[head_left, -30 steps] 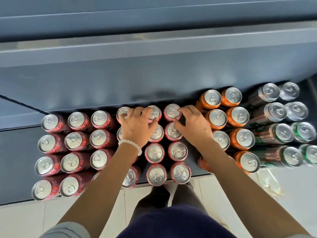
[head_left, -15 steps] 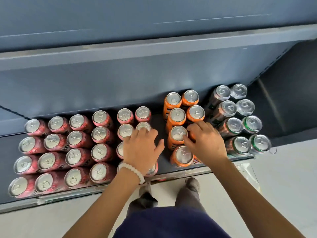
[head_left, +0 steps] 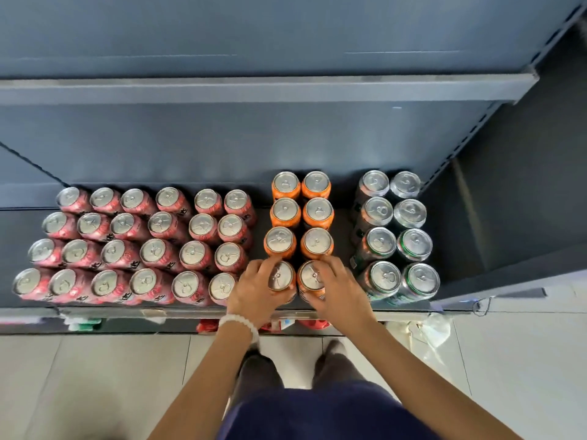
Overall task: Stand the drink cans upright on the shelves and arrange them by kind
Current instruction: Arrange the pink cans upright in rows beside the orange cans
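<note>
Your left hand (head_left: pixel 254 289) grips the front left orange can (head_left: pixel 281 277): the thumb and fingers curl around its side from the left and from behind, and the lid shows between them. Your right hand (head_left: pixel 338 289) grips the front right orange can (head_left: pixel 313 277) in the same way from the right side. Both hands are closed on a can, and the two cans stand upright, very close to each other or touching; I cannot tell which.

Behind these two cans stand the other orange cans (head_left: pixel 300 215) in two columns, all upright, going straight back toward the wall of the shelf (head_left: pixel 190 311). So the line of this group runs away from you, and your two front cans are its nearest pair, almost at the front edge.

To the left of your left hand is the block of red cans (head_left: pixel 143 242). Its front right can is just beside your left knuckles. To the right of your right hand stand the silver and green cans (head_left: pixel 395 236), with a small dark gap between.

I judge the next move is only a small push or shift, so that the front pair stands in line with the columns behind. Each hand has its own can, so no crossing is needed. Take care of the red can by your left hand.
</note>
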